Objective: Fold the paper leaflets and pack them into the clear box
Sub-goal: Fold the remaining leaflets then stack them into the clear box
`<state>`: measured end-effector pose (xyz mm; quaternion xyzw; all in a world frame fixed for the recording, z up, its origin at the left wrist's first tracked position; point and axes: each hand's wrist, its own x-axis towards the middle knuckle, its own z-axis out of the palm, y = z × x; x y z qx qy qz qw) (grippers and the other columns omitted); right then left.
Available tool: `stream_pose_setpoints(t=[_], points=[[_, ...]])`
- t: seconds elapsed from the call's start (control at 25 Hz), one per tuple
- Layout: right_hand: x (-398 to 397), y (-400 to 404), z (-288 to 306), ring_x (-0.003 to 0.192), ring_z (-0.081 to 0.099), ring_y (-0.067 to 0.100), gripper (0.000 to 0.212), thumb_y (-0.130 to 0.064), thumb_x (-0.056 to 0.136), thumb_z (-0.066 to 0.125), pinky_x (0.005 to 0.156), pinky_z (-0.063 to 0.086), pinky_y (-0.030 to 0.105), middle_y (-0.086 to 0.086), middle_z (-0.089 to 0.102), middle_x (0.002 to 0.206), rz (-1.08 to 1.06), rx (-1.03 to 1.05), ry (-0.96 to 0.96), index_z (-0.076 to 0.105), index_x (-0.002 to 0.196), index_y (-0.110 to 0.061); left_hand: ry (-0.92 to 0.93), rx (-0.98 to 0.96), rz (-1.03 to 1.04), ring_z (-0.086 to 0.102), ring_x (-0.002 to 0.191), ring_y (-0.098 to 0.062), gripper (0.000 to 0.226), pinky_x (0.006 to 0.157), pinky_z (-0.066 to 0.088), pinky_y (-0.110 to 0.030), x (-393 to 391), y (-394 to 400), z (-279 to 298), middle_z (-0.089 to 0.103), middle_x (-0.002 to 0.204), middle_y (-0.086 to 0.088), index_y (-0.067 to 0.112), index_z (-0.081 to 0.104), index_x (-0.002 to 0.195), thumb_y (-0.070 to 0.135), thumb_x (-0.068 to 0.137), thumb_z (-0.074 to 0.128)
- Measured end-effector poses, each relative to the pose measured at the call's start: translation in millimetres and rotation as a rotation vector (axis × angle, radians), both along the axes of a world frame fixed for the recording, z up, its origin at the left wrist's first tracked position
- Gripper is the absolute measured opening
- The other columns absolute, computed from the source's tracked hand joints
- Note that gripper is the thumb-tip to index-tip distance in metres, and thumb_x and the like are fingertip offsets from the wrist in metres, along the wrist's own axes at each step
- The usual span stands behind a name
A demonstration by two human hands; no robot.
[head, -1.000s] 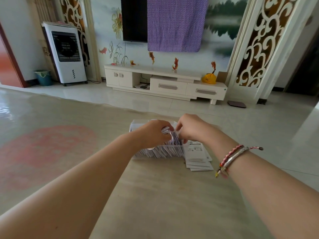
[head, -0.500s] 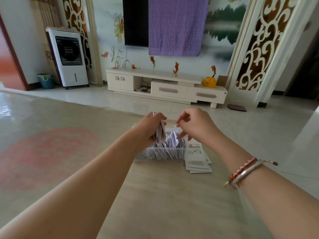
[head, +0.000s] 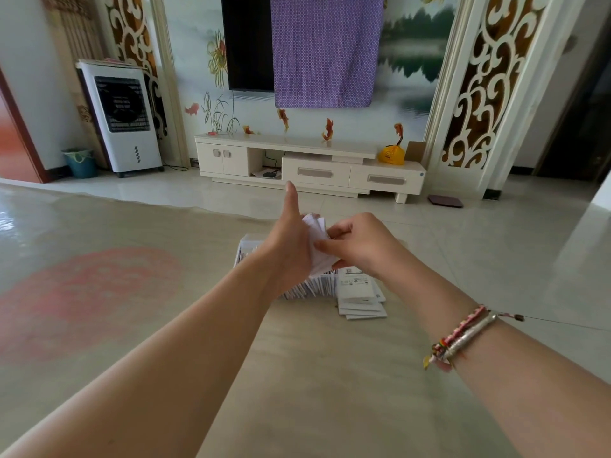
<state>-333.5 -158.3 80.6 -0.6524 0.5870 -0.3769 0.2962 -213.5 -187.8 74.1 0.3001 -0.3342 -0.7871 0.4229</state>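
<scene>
A bundle of folded white leaflets point(head: 317, 241) is held upright above the clear box point(head: 245, 256), which stands on the floor mat packed with several folded leaflets. My left hand point(head: 289, 246) holds the bundle from the left, its thumb pointing straight up. My right hand point(head: 358, 241) pinches the bundle's right side with its fingertips. Beside the box on the right lies a low stack of flat leaflets point(head: 362, 295). Much of the box is hidden behind my left hand and forearm.
A beige floor mat point(head: 115, 259) with a faded red patch covers the floor under the box. Beyond it are pale tiles, a white TV cabinet point(head: 310, 166), an air cooler point(head: 120, 117) and a blue bin point(head: 80, 161) at the back left.
Both hands were down in the box a second ago. My left hand lifted a bundle of leaflets out and raised it, and my right hand came over and took hold of its right side.
</scene>
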Motion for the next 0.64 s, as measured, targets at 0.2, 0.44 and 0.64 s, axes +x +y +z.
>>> stream_pose_setpoints(t=[0.2,0.44,0.64], points=[[-19,-10,3,0.083,0.07,0.025,0.006,-0.008,0.084,0.07,0.069,0.06,0.032,0.013,0.069,0.087,-0.076,0.093,-0.104,0.066,0.085,-0.005,-0.121,-0.101,-0.008,0.056,0.117,-0.029,0.072,0.096,0.047,-0.045,-13,-6,1,0.043,0.145,-0.016,0.012,0.024,0.148,0.062,0.096,0.025],[-48,-35,4,0.085,0.069,0.031,0.004,-0.007,0.082,0.068,0.074,0.059,0.047,0.017,0.069,0.094,-0.301,0.019,0.019,0.064,0.079,-0.007,-1.133,-0.653,0.105,0.052,0.075,-0.01,0.02,0.063,0.044,-0.021,-17,-33,-24,0.057,0.102,-0.002,0.014,0.057,0.112,0.024,0.095,0.054],[-47,-50,-1,0.086,0.069,0.032,0.018,-0.007,0.078,0.067,0.075,0.058,0.052,0.019,0.069,0.093,-0.292,0.026,0.084,0.066,0.092,0.005,-1.401,-0.774,0.019,0.034,0.127,-0.027,0.037,0.112,0.026,-0.042,-19,-51,-44,0.041,0.13,-0.004,0.027,0.054,0.124,0.032,0.088,0.061]])
